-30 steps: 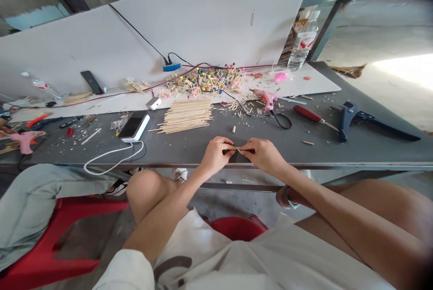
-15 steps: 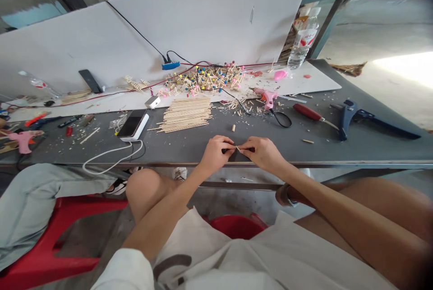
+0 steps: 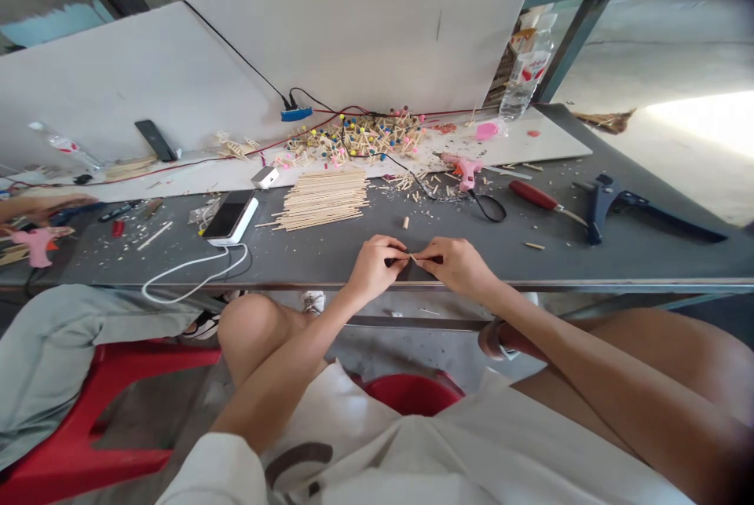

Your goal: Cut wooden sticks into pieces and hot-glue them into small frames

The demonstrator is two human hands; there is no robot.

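Note:
Close to the table's front edge, my left hand (image 3: pixel 380 263) and my right hand (image 3: pixel 458 263) meet fingertip to fingertip. Both are closed in a pinch on short thin wooden stick pieces (image 3: pixel 411 256), which touch at a slight angle; the fingers cover most of them. Just beyond lies a short wooden peg (image 3: pixel 406 222). Farther back, to the left, a flat stack of long wooden sticks (image 3: pixel 323 199) rests on the table.
A heap of sticks with coloured ball ends (image 3: pixel 365 134) lies behind. Rightward are a pink glue gun (image 3: pixel 468 170), red-handled tool (image 3: pixel 536 195) and blue cutter (image 3: pixel 604 206). Leftward sit a white power bank (image 3: pixel 232 218) with cable and a co-worker's hand (image 3: pixel 44 208).
A co-worker's hand has come in at the far left, over the spot where an orange-red tool lay. My own hands stay in nearly the same place, still pinching the stick pieces.

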